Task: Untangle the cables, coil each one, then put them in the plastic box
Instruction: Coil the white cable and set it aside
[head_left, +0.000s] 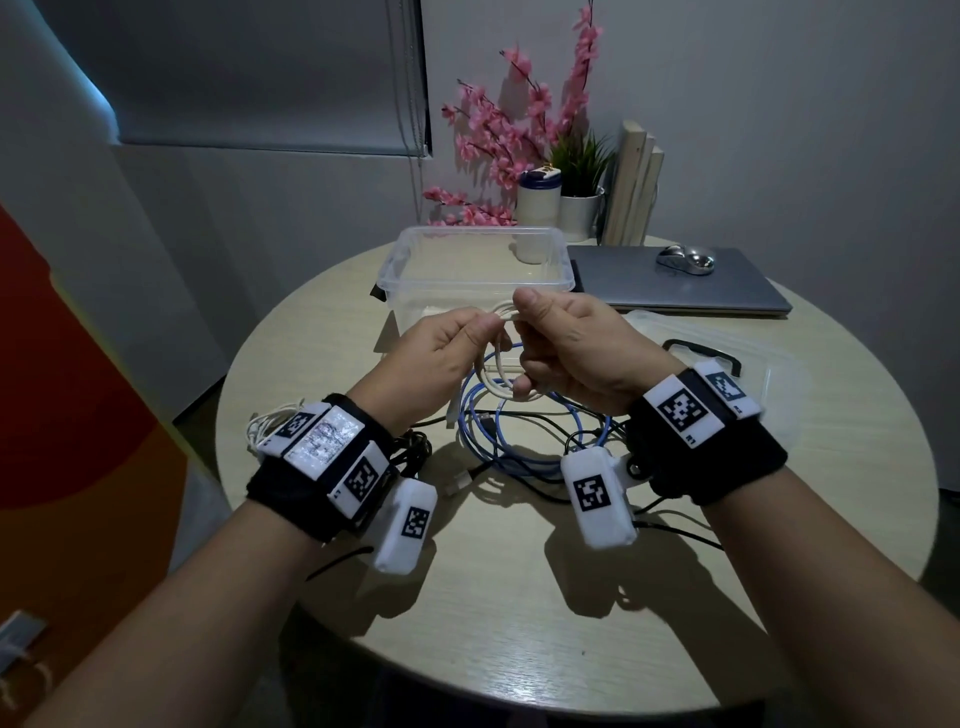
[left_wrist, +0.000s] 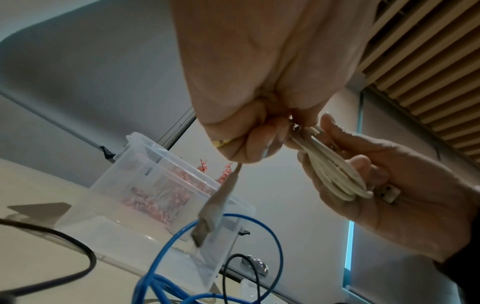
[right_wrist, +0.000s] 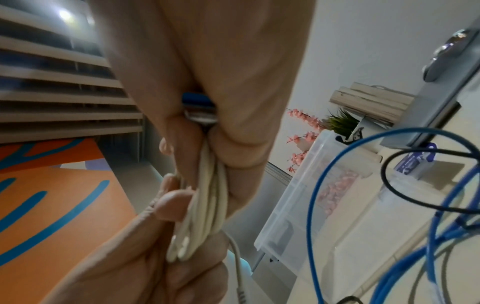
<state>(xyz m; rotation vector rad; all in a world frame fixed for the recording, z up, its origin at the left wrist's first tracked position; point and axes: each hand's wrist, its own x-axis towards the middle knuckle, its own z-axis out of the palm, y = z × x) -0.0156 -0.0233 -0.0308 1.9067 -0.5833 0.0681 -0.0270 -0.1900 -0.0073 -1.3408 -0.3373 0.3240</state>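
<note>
Both hands are raised over the round table, close together. My right hand grips a coil of white cable in its curled fingers; the right wrist view shows the loops bunched in its fist. My left hand pinches the same cable beside it. In the left wrist view the cable's loose end with its plug hangs below the left fingers. A blue cable and black cables lie tangled beneath. The clear plastic box stands open just behind the hands.
The box lid lies at the right. A closed laptop with a mouse sits behind it, beside a cup, a plant pot and pink flowers. A white cable bundle and a black one lie by my left wrist.
</note>
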